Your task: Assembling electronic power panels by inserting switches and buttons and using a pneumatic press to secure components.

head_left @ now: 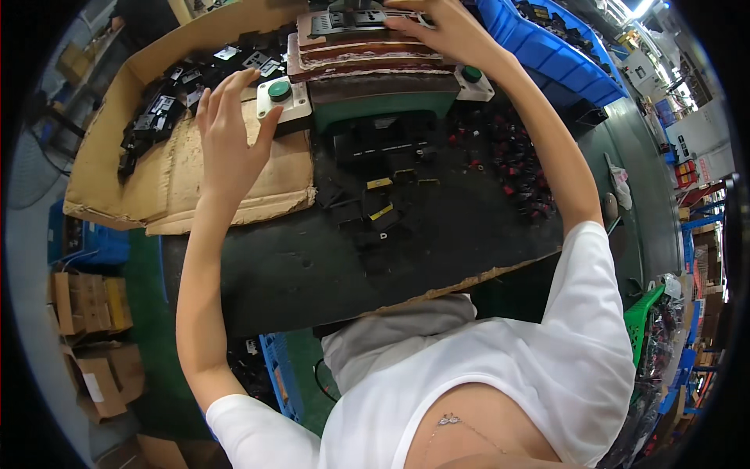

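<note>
A cardboard box [105, 168] covers the far left corner of the counter [273, 273], its near flap lying flat; black plastic parts [156, 113] are heaped inside. Over that flap hovers the left hand [226, 144], its fingers [214, 105] spread and empty, the thumb just beside a white button box [295, 113] with a green push button [279, 91]. Whether the thumb touches the box cannot be told.

At the middle of the counter's far edge stands a stack of reddish-brown slabs [367, 59] on a dark block with a green front [383, 109]. A flat silver-and-black part [348, 22] lies on top. Nearer the counter's middle, loose black pieces [380, 207] lie scattered, some with yellow faces.

The right hand [453, 35] reaches the right end of the stack's top, fingers extended toward the silver-and-black part; whether they grip it is unclear. Below its wrist is a second green button [471, 73]. Small red-and-black parts [523, 172] are strewn along the counter's right side, and a blue bin [539, 51] sits by its far right corner.
</note>
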`<state>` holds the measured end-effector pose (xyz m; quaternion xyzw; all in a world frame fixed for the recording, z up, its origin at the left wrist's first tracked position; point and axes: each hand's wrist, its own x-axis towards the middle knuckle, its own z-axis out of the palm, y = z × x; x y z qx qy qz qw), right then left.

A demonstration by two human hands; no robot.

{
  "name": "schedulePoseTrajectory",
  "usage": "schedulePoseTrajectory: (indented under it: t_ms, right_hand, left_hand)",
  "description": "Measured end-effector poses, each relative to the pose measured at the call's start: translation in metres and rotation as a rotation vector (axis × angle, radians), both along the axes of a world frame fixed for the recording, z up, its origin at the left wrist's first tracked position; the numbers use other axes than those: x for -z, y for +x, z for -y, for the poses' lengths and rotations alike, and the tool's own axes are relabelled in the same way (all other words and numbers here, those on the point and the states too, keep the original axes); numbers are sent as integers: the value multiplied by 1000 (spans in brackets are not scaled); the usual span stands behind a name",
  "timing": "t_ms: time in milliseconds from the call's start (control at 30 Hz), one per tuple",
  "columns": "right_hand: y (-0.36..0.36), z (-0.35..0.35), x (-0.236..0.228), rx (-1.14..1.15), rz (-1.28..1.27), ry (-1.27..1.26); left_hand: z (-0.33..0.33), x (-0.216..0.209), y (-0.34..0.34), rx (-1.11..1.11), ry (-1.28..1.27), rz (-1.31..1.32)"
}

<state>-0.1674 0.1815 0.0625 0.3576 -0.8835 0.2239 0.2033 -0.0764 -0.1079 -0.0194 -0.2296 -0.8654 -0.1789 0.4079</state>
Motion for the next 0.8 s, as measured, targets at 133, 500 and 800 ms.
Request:
schedulePoseTrajectory:
  t_ms: [133, 500, 800]
  right_hand:
    - [-27, 9, 12, -107, -8, 192]
    - [27, 28, -10, 64, -231, 316]
    - [139, 16, 50, -65, -512, 86]
  left_hand:
    - [-2, 3, -2, 7, -6, 31]
    - [-23, -3, 3, 338, 807, 332]
    - [-67, -15, 52, 528, 797, 843]
